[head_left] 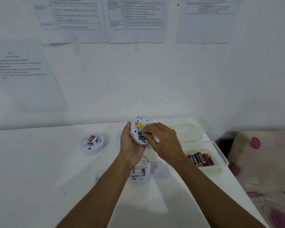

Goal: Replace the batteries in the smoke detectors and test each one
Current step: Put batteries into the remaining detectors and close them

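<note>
My left hand (130,142) holds a round white smoke detector (139,125) upright above the table, its back with a yellow label facing me. Fingertips of my right hand (163,142) pinch a black battery (142,138) sitting in the detector's open compartment. A second detector (141,170) lies back-up on the table under my forearms, its compartment open. Standing face-up to the left is a third detector (92,143) with a red sticker.
A clear plastic box (220,155) at the right table edge holds several batteries (201,158); its lid (186,131) lies behind it. Round white cover plates (161,169) lie on the white table (39,170). Papers hang on the wall. A patterned cushion (262,162) is at far right.
</note>
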